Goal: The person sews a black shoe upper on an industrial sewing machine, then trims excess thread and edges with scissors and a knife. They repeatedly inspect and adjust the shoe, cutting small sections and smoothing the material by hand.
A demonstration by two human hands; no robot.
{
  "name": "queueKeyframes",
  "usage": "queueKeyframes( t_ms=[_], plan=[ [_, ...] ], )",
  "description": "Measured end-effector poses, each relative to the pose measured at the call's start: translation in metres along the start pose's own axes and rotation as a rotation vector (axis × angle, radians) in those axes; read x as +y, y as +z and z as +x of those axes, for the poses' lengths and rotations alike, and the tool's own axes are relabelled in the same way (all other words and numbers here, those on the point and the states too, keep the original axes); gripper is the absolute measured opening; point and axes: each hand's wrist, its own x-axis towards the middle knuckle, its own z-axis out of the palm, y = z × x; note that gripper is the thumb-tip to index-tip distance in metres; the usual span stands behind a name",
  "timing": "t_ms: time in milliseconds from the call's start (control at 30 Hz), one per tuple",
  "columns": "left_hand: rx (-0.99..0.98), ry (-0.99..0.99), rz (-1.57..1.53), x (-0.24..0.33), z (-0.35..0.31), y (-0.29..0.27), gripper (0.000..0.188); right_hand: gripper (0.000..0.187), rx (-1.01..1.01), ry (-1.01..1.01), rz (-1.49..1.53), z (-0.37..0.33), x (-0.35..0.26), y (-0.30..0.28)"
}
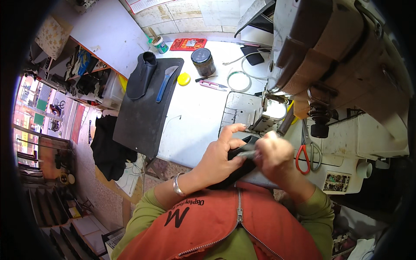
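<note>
In front of my chest my left hand (219, 151) pinches a black piece of leather or cloth (236, 173), the thumb and curled fingers pressed on it. Right beside it, my right hand (275, 156) is closed and smeared by motion. A small greyish thing (248, 154) shows between the two hands, against the black piece, its kind too blurred to tell. Close by on the right lie scissors (305, 154) with a red and a grey handle. Just beyond my hands is the metal bed (242, 110) of a sewing machine.
The sewing machine's head (333, 47) looms on the right. A dark mat (143, 115) at left bears a black shoe (144, 78) and a blue-handled knife (166, 84). Farther back stand a dark-lidded jar (203, 62), a yellow lid (183, 79), pink thread snips (212, 86) and a tape roll (238, 81).
</note>
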Motion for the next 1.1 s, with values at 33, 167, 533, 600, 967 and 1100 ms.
queueKeyframes(
  t_ms=[33, 167, 533, 600, 967, 1100],
  plan=[
    [0.0, 0.015, -0.084, -0.006, -0.001, -0.002, 0.062, 0.015, 0.026, 0.093, -0.022, -0.006, 0.008, -0.003],
    [-0.203, -0.013, -0.292, -0.001, 0.007, -0.027, 0.06, 0.013, 0.081, 0.341, 0.175, -0.039, 0.022, -0.011],
    [0.344, 0.402, 0.375, 0.025, 0.015, -0.053, 0.043, 0.016, 0.047, 0.836, 1.334, -0.007, -0.018, 0.022],
    [0.53, 0.251, -0.099, -0.006, -0.013, -0.042, 0.045, 0.017, 0.128, 0.784, 1.366, -0.016, -0.02, 0.043],
    [0.333, -0.293, -0.668, -0.042, -0.033, -0.028, 0.032, 0.039, 0.026, 0.892, 1.391, -0.022, -0.044, 0.067],
    [0.44, -0.138, -0.45, -0.04, -0.035, -0.022, 0.02, 0.031, 0.075, 0.92, 1.367, -0.022, -0.051, 0.073]
  ],
)
